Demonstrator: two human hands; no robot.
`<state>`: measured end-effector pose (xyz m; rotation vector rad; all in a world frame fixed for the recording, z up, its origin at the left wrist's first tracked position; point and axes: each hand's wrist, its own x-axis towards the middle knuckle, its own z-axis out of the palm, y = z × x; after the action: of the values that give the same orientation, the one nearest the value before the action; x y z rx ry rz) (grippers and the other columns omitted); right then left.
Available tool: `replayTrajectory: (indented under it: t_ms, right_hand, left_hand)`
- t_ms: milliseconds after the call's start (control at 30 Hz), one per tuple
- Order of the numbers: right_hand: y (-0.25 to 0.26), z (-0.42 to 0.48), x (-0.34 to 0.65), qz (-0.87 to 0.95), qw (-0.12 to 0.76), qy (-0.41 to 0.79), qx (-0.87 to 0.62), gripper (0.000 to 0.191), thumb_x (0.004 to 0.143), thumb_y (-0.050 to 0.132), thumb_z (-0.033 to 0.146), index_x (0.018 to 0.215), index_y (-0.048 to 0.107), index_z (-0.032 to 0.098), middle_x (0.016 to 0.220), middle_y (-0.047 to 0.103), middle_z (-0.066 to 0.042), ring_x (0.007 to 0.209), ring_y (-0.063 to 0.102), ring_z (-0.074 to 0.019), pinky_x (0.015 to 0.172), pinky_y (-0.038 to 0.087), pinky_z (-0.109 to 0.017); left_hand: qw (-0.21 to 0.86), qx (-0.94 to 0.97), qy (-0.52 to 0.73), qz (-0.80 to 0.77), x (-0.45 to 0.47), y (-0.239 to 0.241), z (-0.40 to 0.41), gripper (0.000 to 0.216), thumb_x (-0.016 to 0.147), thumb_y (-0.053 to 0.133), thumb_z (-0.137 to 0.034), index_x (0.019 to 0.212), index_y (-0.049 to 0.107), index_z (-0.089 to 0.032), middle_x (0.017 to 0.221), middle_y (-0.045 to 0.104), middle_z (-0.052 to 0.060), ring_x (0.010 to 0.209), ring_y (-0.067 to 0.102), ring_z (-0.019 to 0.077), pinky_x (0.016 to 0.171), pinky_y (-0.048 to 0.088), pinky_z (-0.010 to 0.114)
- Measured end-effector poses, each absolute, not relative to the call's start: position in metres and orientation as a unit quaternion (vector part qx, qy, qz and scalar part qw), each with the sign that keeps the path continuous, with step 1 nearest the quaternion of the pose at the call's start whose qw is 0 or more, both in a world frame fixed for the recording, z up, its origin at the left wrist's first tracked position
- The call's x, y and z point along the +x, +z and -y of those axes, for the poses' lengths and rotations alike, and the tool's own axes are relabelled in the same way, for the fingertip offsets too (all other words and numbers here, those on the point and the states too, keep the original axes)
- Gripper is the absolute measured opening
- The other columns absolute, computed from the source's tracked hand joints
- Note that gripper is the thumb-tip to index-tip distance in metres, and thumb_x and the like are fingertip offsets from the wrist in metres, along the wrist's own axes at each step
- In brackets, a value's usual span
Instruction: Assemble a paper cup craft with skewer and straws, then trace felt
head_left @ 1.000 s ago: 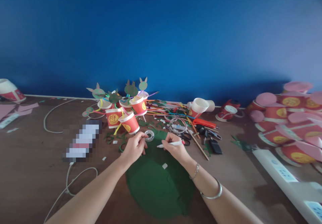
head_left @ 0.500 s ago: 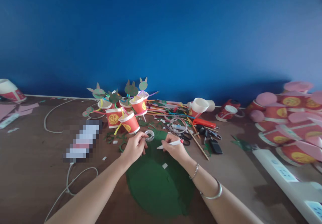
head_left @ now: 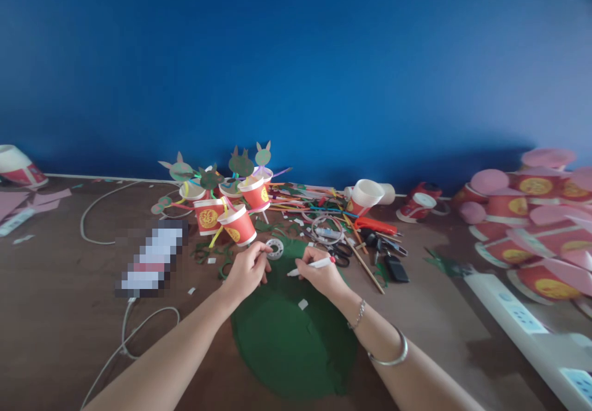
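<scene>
My right hand is wrapped round a white marker with a red end, its tip pointing left over a large green paper sheet. My left hand is closed, fingertips drawn together at the sheet's upper left; what they hold, if anything, is hidden. Right beside the left index fingertip lies a white ring, like a tape roll. I cannot tell whether that finger grips it. A small white scrap lies on the green sheet below both hands.
Red-and-white paper cups with paper animal heads stand behind my left hand. Scissors, a wooden stick and keys lie to the right. A phone is at left, a power strip at right.
The marker and my right fingers have shifted very slightly to the left. My left hand and the white ring look almost unmoved.
</scene>
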<state>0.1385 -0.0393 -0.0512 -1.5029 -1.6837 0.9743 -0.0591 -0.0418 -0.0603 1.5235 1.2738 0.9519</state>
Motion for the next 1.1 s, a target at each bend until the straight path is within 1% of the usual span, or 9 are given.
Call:
replayTrajectory:
  t_ms: [133,400,667,867,1100]
  right_hand:
    - [-0.0539,0.0373,0.1392,0.640,0.353,0.362,-0.578,0.023,0.072,0.056,0.024,0.053,0.042,0.022,0.046,0.060,0.003,0.044,0.050,-0.0101,0.043,0.035,-0.020]
    - [-0.0495,0.0402,0.1380,0.651,0.325,0.361,-0.583,0.024,0.071,0.055,0.024,0.053,0.041,0.022,0.044,0.060,0.004,0.041,0.049,-0.0099,0.042,0.034,-0.020]
    - [-0.0542,0.0379,0.1396,0.637,0.351,0.366,-0.580,0.022,0.072,0.055,0.024,0.054,0.042,0.022,0.046,0.060,0.004,0.045,0.051,-0.0106,0.044,0.035,-0.020]
    - [-0.0507,0.0397,0.1388,0.648,0.339,0.362,-0.578,0.023,0.071,0.055,0.022,0.052,0.041,0.022,0.044,0.059,0.004,0.040,0.048,-0.0096,0.041,0.034,-0.020]
    - [-0.0520,0.0385,0.1390,0.641,0.345,0.374,-0.574,0.023,0.072,0.055,0.024,0.053,0.042,0.022,0.046,0.061,0.003,0.043,0.051,-0.0104,0.043,0.035,-0.020]
  left_hand:
    - [0.455,0.617,0.386,-0.513,-0.0592,-0.0591,0.0421,0.018,0.086,0.043,-0.030,0.094,0.054,-0.019,0.061,0.059,-0.003,0.038,0.055,0.0101,0.034,0.038,0.017]
    - [0.454,0.617,0.385,-0.514,-0.0588,-0.0590,0.0418,0.018,0.086,0.043,-0.031,0.094,0.054,-0.019,0.060,0.058,-0.004,0.038,0.054,0.0099,0.034,0.038,0.017]
    - [0.460,0.615,0.383,-0.513,-0.0588,-0.0580,0.0420,0.018,0.087,0.042,-0.031,0.094,0.053,-0.019,0.061,0.058,-0.004,0.038,0.055,0.0100,0.033,0.039,0.017]
    - [0.457,0.614,0.390,-0.512,-0.0588,-0.0600,0.0417,0.018,0.086,0.044,-0.032,0.093,0.054,-0.019,0.059,0.058,-0.004,0.037,0.054,0.0100,0.033,0.038,0.017]
    - [0.461,0.613,0.385,-0.513,-0.0594,-0.0603,0.0418,0.019,0.086,0.043,-0.033,0.095,0.053,-0.019,0.060,0.058,-0.004,0.038,0.054,0.0097,0.033,0.038,0.017]
